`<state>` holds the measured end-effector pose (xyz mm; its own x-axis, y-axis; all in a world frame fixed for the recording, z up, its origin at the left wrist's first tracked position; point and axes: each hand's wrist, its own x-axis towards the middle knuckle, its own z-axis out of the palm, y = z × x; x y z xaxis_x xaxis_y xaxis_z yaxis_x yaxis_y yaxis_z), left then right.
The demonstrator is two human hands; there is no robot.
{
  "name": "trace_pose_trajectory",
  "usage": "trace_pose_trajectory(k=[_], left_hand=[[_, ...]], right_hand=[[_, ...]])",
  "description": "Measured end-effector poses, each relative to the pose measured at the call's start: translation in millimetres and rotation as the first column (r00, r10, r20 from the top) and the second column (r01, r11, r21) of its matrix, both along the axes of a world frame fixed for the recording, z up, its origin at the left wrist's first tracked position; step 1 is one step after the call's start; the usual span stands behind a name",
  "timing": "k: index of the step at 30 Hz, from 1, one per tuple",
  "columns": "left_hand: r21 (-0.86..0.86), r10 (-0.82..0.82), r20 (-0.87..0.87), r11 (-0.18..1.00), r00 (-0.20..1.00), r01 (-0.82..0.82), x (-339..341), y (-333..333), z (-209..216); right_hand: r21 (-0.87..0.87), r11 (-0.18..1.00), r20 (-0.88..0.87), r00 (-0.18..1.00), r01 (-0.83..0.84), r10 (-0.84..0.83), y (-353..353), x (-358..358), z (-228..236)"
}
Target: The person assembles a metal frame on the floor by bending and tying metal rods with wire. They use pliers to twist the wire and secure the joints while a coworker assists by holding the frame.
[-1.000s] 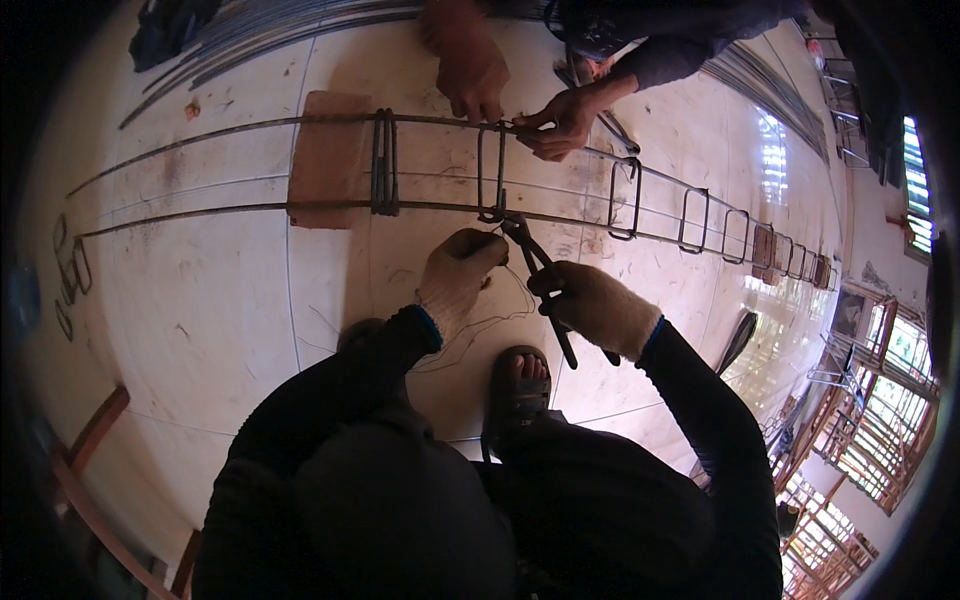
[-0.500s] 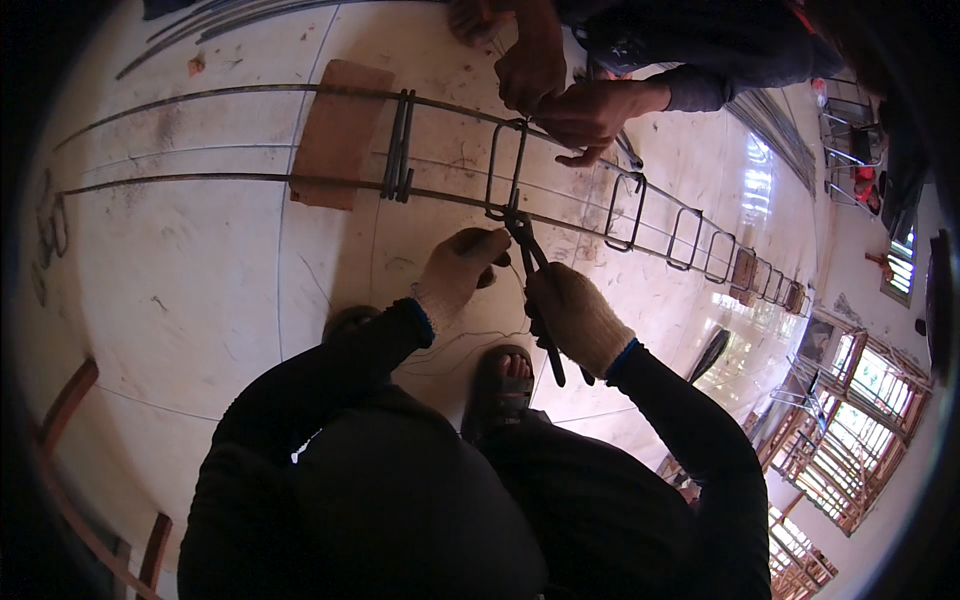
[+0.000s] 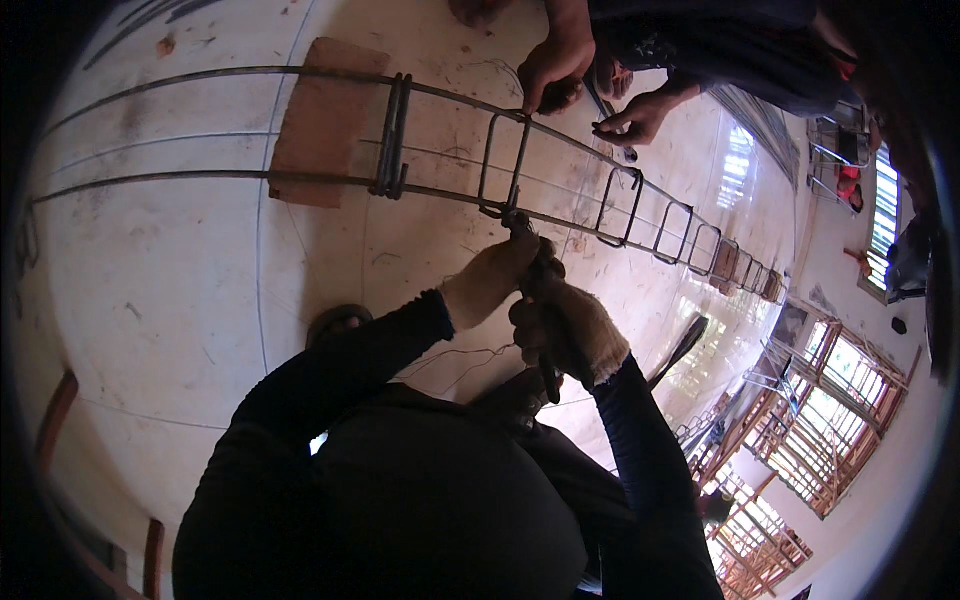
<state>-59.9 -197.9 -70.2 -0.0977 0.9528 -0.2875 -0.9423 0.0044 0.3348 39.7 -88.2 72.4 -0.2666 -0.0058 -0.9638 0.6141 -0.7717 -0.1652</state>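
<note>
My right hand (image 3: 578,335), in a pale work glove, is closed around the dark handles of a pair of pincers (image 3: 551,385). My left hand (image 3: 492,278), gloved too, reaches to the pincers' head just under the near steel bar (image 3: 445,191). Its fingers are closed there; what they grip is hidden. Right above them a bent square stirrup (image 3: 519,165) stands between the near bar and the far bar (image 3: 455,94). Across from me, one hand of a co-worker (image 3: 556,72) touches the far bar at this stirrup. The co-worker's other hand (image 3: 643,116) hovers apart from the bars.
Several stirrups are bunched (image 3: 391,137) left of my hands, beside a brown block (image 3: 326,125) under the bars. More stirrups (image 3: 620,205) stand along the bars to the right. Thin wire (image 3: 470,352) lies on the tiled floor near my feet. Loose rods (image 3: 765,130) lie far right.
My left hand has moved up and right to the pincers' head, and both hands are now close together. The co-worker's right-hand-side hand has drawn away from the bar.
</note>
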Motion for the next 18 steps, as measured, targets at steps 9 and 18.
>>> trace_pose_trajectory(k=[9, 18], left_hand=[[-0.399, 0.195, -0.079, 0.892, 0.978, -0.210, 26, 16, 40], [-0.267, 0.248, 0.156, 0.943, 0.956, -0.201, 16, 10, 18]], right_hand=[[0.508, -0.165, 0.781, 0.371, -0.846, 0.502, -74, -28, 61], [0.593, 0.496, 0.057, 0.648, -0.634, 0.759, -12, 20, 25]])
